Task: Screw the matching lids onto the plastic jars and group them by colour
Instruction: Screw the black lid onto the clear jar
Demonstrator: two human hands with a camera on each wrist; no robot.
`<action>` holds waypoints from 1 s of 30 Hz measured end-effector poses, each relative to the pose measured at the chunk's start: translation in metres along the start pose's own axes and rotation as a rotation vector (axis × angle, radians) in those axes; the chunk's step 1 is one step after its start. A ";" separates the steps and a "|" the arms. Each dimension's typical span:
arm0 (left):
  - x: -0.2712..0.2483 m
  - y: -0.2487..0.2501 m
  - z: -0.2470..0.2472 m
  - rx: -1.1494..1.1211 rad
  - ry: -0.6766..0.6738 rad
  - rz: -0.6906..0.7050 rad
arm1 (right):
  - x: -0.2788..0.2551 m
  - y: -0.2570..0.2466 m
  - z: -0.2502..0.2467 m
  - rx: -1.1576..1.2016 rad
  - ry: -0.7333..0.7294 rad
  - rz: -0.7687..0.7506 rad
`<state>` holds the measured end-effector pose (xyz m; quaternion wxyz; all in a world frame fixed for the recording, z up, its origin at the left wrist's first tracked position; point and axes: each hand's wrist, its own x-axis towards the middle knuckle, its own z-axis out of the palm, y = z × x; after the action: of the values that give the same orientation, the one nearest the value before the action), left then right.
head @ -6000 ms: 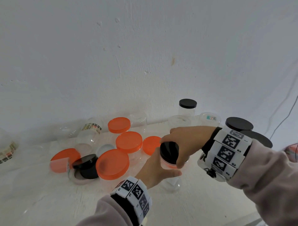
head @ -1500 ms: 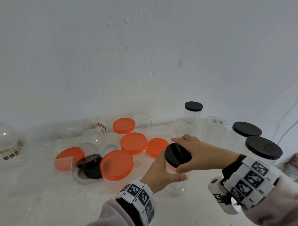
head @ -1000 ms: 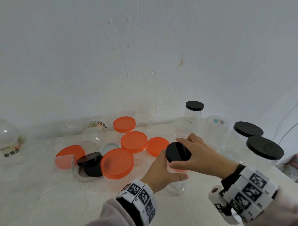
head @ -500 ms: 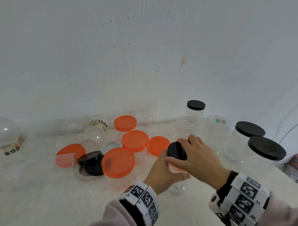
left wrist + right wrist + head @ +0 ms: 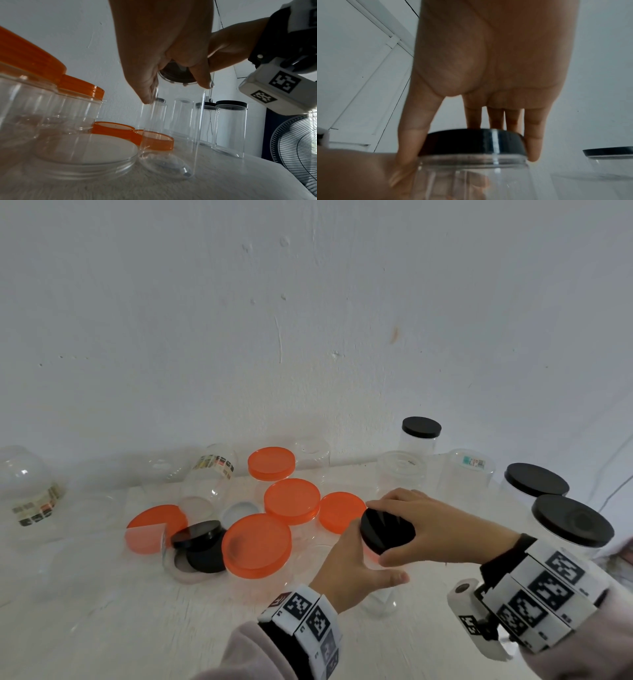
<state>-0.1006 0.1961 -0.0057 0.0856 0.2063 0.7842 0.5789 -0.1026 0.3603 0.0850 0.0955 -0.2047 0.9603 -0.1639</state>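
A tall clear plastic jar (image 5: pixel 173 129) stands on the white table (image 5: pixel 137 628), tilted a little, its foot on the surface. My left hand (image 5: pixel 349 570) wraps round its upper body. A small black lid (image 5: pixel 387 530) sits on its mouth, also seen from below as the black lid (image 5: pixel 474 143). My right hand (image 5: pixel 428 529) grips that lid from above, thumb on the near side and fingers (image 5: pixel 534 136) round the rim. Three jars with black lids (image 5: pixel 572 520) stand at the right. Several jars with orange lids (image 5: pixel 257 544) cluster at centre left.
Loose black lids (image 5: pixel 200 546) and an orange lid (image 5: pixel 156 525) lie at the left among uncapped clear jars (image 5: pixel 212 474). Two uncapped jars (image 5: pixel 467 474) stand behind my right hand. The wall runs close behind the table. A fan (image 5: pixel 295 148) stands off the table's right edge.
My right hand has turned on the black lid, its wrist swinging toward me and to the right, then regripping. The left hand keeps its hold on the jar.
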 end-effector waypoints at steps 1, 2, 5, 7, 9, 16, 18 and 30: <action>0.000 0.000 0.000 -0.003 0.002 -0.001 | 0.000 -0.001 0.001 -0.022 0.017 -0.002; 0.000 -0.001 0.001 -0.005 0.006 -0.003 | -0.001 -0.002 0.002 -0.050 0.037 -0.004; 0.000 -0.002 0.002 -0.007 0.018 -0.012 | -0.002 -0.007 0.007 -0.126 0.120 0.006; 0.000 -0.002 0.002 -0.009 0.020 -0.018 | -0.002 -0.009 0.011 -0.161 0.165 0.015; 0.000 -0.001 0.002 -0.018 0.012 -0.018 | -0.002 -0.008 0.008 -0.140 0.145 0.020; 0.000 -0.001 0.001 0.000 0.006 -0.010 | -0.003 0.000 -0.003 -0.068 0.002 -0.016; 0.000 -0.001 0.001 -0.005 0.016 -0.017 | -0.003 -0.001 0.002 -0.090 0.039 -0.010; -0.003 0.003 0.003 0.017 0.034 -0.043 | -0.007 -0.008 0.025 -0.294 0.189 0.063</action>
<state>-0.0956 0.1981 -0.0041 0.0832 0.1801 0.7946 0.5737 -0.0876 0.3495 0.0655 -0.0209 -0.1702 0.9845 -0.0373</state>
